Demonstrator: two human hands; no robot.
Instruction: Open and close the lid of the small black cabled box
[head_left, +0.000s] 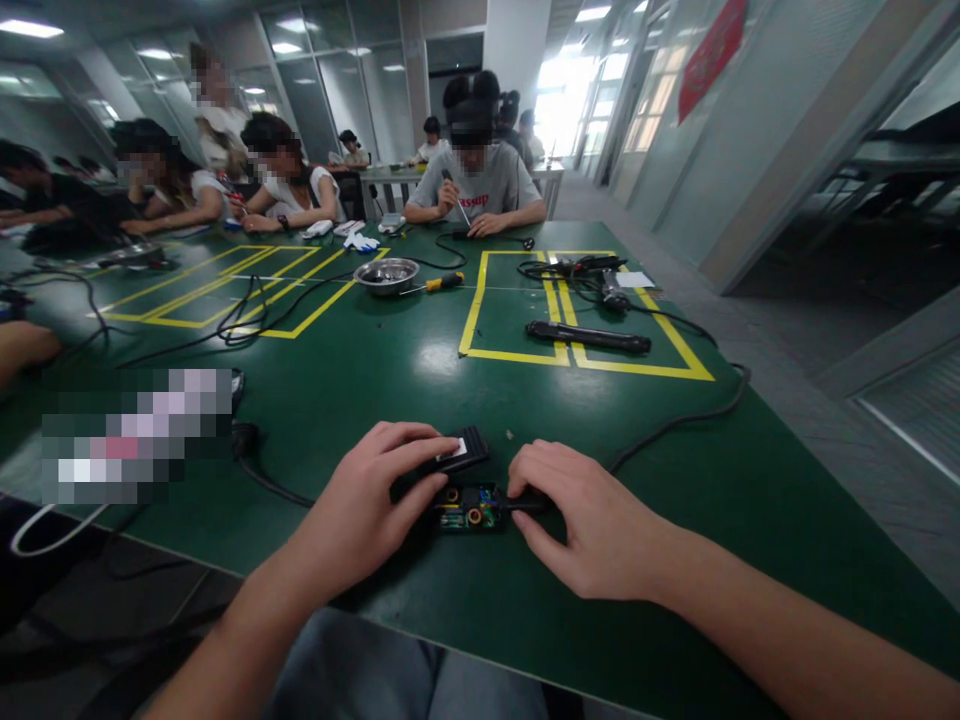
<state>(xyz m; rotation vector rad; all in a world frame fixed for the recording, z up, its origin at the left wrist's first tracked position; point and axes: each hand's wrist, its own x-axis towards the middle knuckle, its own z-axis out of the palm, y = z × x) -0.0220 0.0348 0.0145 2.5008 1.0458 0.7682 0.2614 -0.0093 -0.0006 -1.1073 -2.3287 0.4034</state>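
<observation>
A black open case with a circuit board lies on the green table in front of me. Copper coils and thin coloured wires show on the board. My left hand grips a black ribbed cover with a white label, just behind the case. Its thumb is at the case's left end. At the right end, my right hand pinches a black cable between thumb and fingers where it meets the case. Part of the cover and the cable's end are hidden by my fingers.
Beyond my hands lie a black rod-shaped tool, a metal bowl, a yellow-black screwdriver and tangled black cables. A blurred-out pinkish object is at left. Across the table a person works with a tool.
</observation>
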